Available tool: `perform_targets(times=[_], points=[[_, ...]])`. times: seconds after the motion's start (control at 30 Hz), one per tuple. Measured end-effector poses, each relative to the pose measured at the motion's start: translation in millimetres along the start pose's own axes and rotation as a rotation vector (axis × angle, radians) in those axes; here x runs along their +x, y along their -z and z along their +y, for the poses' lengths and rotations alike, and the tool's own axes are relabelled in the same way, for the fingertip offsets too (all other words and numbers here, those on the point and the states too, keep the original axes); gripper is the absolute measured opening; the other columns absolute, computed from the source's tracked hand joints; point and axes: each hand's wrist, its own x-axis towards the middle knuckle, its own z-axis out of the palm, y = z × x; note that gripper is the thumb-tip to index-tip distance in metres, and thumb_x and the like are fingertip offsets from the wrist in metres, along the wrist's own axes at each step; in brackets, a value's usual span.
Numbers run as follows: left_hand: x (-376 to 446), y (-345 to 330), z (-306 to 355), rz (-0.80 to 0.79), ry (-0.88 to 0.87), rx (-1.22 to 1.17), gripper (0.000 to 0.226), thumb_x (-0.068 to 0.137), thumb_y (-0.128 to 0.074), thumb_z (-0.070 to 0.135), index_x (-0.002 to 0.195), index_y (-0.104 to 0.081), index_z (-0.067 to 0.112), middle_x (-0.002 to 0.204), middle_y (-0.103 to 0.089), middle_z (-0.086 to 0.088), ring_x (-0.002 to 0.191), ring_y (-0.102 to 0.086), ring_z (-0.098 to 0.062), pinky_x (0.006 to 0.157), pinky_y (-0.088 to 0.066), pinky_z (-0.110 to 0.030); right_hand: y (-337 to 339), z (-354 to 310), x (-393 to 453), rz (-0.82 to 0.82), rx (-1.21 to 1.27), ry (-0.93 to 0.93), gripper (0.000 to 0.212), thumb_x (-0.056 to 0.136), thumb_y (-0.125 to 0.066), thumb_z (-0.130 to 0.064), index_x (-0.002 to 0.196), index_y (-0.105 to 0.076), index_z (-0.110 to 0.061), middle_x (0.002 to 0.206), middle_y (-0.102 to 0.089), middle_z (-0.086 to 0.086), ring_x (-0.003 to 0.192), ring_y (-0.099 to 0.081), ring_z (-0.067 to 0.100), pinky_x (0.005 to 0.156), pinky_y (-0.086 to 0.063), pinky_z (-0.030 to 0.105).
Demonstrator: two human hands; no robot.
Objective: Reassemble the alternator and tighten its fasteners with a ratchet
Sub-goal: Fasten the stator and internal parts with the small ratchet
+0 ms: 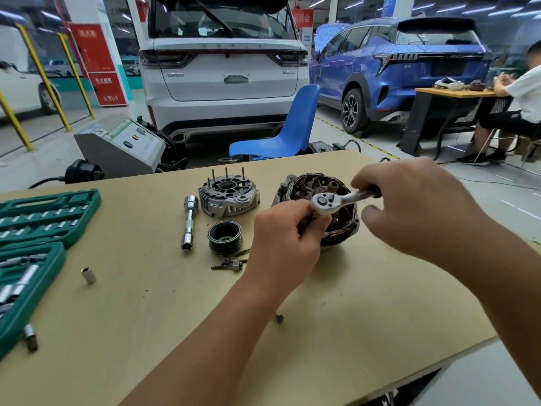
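Ratchet (325, 203) centre frame: polished shiny metal. Alternator body (336, 224) behind it: dull, grimy metal, coppery windings. End cover (228, 197): matt grey cast metal. Table (146, 303): smooth pale wood look. Socket case (44, 218) left edge: green plastic.

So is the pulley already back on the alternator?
No, the pulley lies loose on the table, left of the alternator.

One head-worn camera is looking forward and down across the wooden table (140, 303), sitting close above it, with the white car (222, 77) standing well beyond the table's far edge.
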Motion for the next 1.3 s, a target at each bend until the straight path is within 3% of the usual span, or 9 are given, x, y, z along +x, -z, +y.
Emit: perform_targets(times=[0.13,0.27,0.4,0.53,0.67,0.8,0.97,1.07,1.3], points=[[0.0,-0.5,0.3,0.036,0.010,0.003,0.031,0.093,-0.075,0.017,0.066,-0.060,0.017,0.055,-0.046,0.011,0.054,-0.037,-0.008,0.052,-0.033,-0.030,4.1,-5.0,-3.4,-0.366,0.173,0.111,0.006,0.071,-0.065,-0.026,0.076,-0.063,-0.029,0.066,-0.058,-0.008,0.060,-0.055,0.010,0.055,-0.052,0.036],[-0.9,2.9,-3.6,0.001,-0.008,-0.004,0.017,0.092,-0.075,0.016,0.077,-0.074,0.007,0.060,-0.055,0.007,0.057,-0.043,-0.010,0.054,-0.037,-0.030,4.9,2.8,3.5,-0.071,0.008,0.062,0.022,0.080,-0.062,-0.021,0.095,-0.069,-0.036,0.082,-0.065,-0.010,0.083,-0.061,0.020,0.069,-0.053,0.037],[-0.9,1.9,-1.9,0.017,-0.009,-0.013,0.028,0.093,-0.076,0.018,0.069,-0.068,0.006,0.056,-0.050,0.006,0.054,-0.039,-0.012,0.052,-0.033,-0.031,7.9,-4.1,0.6,-0.395,0.302,0.095,0.008,0.074,-0.074,-0.027,0.080,-0.071,-0.030,0.068,-0.067,-0.011,0.062,-0.064,0.006,0.060,-0.057,0.035],[-1.1,3.2,-3.3,-0.012,-0.019,-0.028,0.024,0.091,-0.077,0.014,0.069,-0.068,0.009,0.058,-0.050,0.009,0.055,-0.041,-0.009,0.054,-0.035,-0.028,1.1,-2.5,4.6,-0.045,0.115,0.073,0.018,0.079,-0.067,-0.020,0.089,-0.073,-0.033,0.081,-0.069,-0.007,0.081,-0.064,0.021,0.071,-0.056,0.040],[-2.7,2.9,-3.2,0.005,-0.017,-0.001,0.021,0.090,-0.076,0.009,0.070,-0.069,0.008,0.058,-0.054,0.003,0.056,-0.043,-0.014,0.053,-0.037,-0.035,-2.6,-11.0,-1.2,-0.380,0.438,0.091,0.005,0.077,-0.071,-0.012,0.075,-0.067,-0.013,0.062,-0.064,0.003,0.057,-0.070,0.014,0.056,-0.057,0.037],[-2.0,3.5,-2.0,-0.025,-0.016,0.031,0.016,0.089,-0.076,0.010,0.074,-0.071,0.009,0.062,-0.052,0.010,0.058,-0.043,-0.005,0.057,-0.035,-0.023,-4.7,1.2,6.8,0.007,0.190,0.076,0.027,0.078,-0.066,-0.010,0.092,-0.076,-0.031,0.077,-0.070,-0.006,0.077,-0.065,0.020,0.069,-0.056,0.035],[-2.6,4.1,-4.2,0.010,-0.004,0.002,0.020,0.091,-0.076,0.013,0.072,-0.071,0.008,0.060,-0.053,0.006,0.056,-0.042,-0.010,0.054,-0.035,-0.029,0.1,-6.4,-1.6,-0.328,0.321,0.117,0.007,0.073,-0.072,-0.025,0.079,-0.072,-0.029,0.064,-0.068,-0.009,0.063,-0.065,0.013,0.060,-0.057,0.040],[-3.2,4.0,-2.4,-0.027,-0.006,0.026,0.017,0.091,-0.076,0.013,0.075,-0.072,0.008,0.063,-0.057,0.003,0.060,-0.046,-0.012,0.057,-0.039,-0.031,-1.1,1.2,3.7,-0.038,0.120,0.082,0.021,0.077,-0.066,-0.022,0.092,-0.074,-0.035,0.079,-0.069,-0.009,0.081,-0.063,0.019,0.070,-0.056,0.038],[-0.5,4.7,0.5,0.005,0.007,-0.004,0.035,0.092,-0.077,0.018,0.063,-0.059,0.011,0.057,-0.046,0.008,0.055,-0.038,-0.013,0.053,-0.033,-0.032,-4.3,-6.2,-1.3,-0.078,0.132,0.127,0.016,0.074,-0.060,-0.032,0.087,-0.070,-0.032,0.071,-0.063,-0.010,0.072,-0.060,0.019,0.063,-0.053,0.037]])
